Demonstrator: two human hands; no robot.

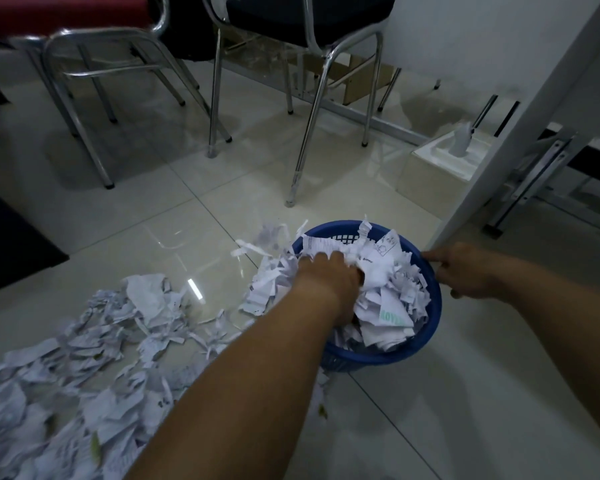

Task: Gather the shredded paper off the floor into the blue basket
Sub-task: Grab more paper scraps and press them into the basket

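Blue basket is heaping full; left hand is clenched in its paper, right hand gripping its rim. Big shredded paper pile is lying on floor left of basket — roughly half left, I'd judge.

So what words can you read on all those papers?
"LOVE..." in green letters, cut off at the scrap's edge, on a white scrap in the blue basket.
Print on the other scraps in the basket: too small to read.
Print on the shredded paper on the floor: too blurred to read.
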